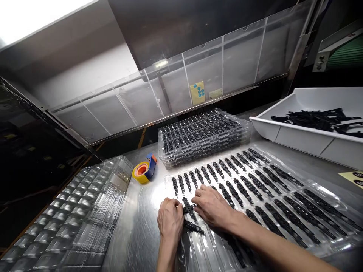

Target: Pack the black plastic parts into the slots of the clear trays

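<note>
A clear plastic tray (pixel 326 196) lies in front of me, its slots filled with several long black plastic parts (pixel 256 187). My left hand (pixel 169 221) rests at the tray's near left corner, fingers curled and pinched on a black part (pixel 187 207). Another black part (pixel 193 227) lies loose just right of that hand. My right hand (pixel 211 206) lies palm down over the tray's second row, its fingers pressing on the same black part from the right.
A stack of filled trays (pixel 204 136) stands behind the working tray. Empty clear trays (pixel 70 219) are piled at the left. A yellow tape dispenser (pixel 144 170) sits between them. A white bin (pixel 309 136) holding loose black parts stands at the right.
</note>
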Demonstrator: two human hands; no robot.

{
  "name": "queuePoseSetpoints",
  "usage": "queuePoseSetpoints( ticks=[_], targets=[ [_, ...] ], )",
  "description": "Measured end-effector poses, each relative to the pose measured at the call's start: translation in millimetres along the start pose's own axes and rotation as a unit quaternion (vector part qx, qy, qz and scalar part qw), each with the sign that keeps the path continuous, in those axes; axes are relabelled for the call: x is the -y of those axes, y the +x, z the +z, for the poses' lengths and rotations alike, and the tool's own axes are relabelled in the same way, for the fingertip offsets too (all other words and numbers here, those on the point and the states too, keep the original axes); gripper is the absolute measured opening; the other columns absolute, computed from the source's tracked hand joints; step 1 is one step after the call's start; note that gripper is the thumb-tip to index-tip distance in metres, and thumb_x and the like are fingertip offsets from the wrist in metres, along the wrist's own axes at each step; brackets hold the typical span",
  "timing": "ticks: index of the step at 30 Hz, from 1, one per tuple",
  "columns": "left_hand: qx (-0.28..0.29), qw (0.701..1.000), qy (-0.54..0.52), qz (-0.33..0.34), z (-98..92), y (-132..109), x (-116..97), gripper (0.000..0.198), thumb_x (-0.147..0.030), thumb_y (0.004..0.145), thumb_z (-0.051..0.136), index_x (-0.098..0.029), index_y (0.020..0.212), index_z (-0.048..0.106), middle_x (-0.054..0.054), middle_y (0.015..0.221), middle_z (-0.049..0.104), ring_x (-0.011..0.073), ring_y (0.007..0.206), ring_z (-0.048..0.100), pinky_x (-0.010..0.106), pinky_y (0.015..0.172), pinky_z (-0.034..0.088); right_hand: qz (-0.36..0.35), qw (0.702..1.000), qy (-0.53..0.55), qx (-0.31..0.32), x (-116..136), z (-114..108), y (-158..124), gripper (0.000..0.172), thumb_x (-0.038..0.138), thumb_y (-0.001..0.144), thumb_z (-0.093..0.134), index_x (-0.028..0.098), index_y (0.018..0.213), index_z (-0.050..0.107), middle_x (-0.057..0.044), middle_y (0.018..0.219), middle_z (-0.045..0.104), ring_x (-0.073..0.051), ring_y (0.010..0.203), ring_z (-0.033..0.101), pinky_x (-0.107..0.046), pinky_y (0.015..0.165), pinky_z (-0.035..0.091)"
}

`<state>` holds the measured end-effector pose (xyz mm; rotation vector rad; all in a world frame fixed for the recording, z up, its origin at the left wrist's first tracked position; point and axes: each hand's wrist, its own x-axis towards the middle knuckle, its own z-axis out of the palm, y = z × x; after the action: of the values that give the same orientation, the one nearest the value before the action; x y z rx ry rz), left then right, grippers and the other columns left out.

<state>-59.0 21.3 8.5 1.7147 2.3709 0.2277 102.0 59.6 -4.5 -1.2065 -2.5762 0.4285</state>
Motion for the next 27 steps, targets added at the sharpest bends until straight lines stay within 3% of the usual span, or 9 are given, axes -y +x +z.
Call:
queuePoseSetpoints(
  ticks=[5,11,15,20,24,27],
  targets=[
    [0.014,1.0,-0.009,0.022,-0.4,-5,-11,0.025,-0.039,0.084,0.053,-0.021,0.081,0.07,0.007,0.094,0.066,0.0226,0.098,0.058,0.031,0.081,0.039,-0.001,1.0,-0.002,0.01,5,4,8,0.015,0.014,0.087,0.052,0.015,0.081,0.065,-0.009,0.088,0.062,-0.022,0.086,0.053,-0.035,0.077,0.042],
    [0.033,0.999,-0.026,0.031,-10.7,-17,-21,0.026,-0.024,0.086,0.044,-0.019,0.079,0.069,0.01,0.087,0.069,0.0232,0.088,0.062,0.033,0.077,0.039,-0.001,0.999,0.035,-0.026,10,7,2,0.014,0.009,0.087,0.046,0.015,0.089,0.059,-0.007,0.086,0.062,-0.018,0.079,0.054,-0.03,0.071,0.042],
    [0.034,0.995,-0.093,0.015,-12.5,-23,-16,0.026,-0.02,0.086,0.043,-0.02,0.092,0.068,0.006,0.089,0.07,0.0179,0.085,0.063,0.027,0.075,0.041,-0.012,0.995,0.078,-0.065,12,2,-4,0.017,0.009,0.09,0.042,0.017,0.09,0.057,-0.002,0.079,0.062,-0.014,0.069,0.054,-0.024,0.065,0.043],
    [0.043,0.983,-0.179,-0.023,-4.3,-11,-5,0.04,-0.017,0.085,0.041,-0.016,0.123,0.054,-0.001,0.081,0.069,0.0103,0.072,0.063,0.018,0.067,0.043,0.031,0.98,0.088,-0.175,2,-5,-10,0.024,0.013,0.093,0.04,0.016,0.086,0.063,-0.005,0.073,0.064,-0.014,0.061,0.054,-0.026,0.058,0.044],
    [0.042,0.985,-0.169,-0.016,-0.2,-5,-6,0.043,-0.017,0.084,0.046,-0.019,0.126,0.053,-0.002,0.076,0.067,0.0123,0.073,0.062,0.02,0.069,0.044,0.055,0.984,0.04,-0.167,1,4,-20,0.027,0.016,0.094,0.041,0.016,0.082,0.065,-0.006,0.07,0.063,-0.015,0.057,0.053,-0.026,0.054,0.042],
    [0.018,0.993,-0.118,-0.008,1.7,-7,-8,0.041,-0.018,0.084,0.048,-0.02,0.123,0.059,0.003,0.087,0.068,0.0187,0.088,0.06,0.027,0.079,0.042,0.053,0.989,0.038,-0.134,6,10,-31,0.017,0.021,0.092,0.049,0.017,0.088,0.066,-0.005,0.076,0.064,-0.017,0.065,0.056,-0.029,0.06,0.045]
  ],
)
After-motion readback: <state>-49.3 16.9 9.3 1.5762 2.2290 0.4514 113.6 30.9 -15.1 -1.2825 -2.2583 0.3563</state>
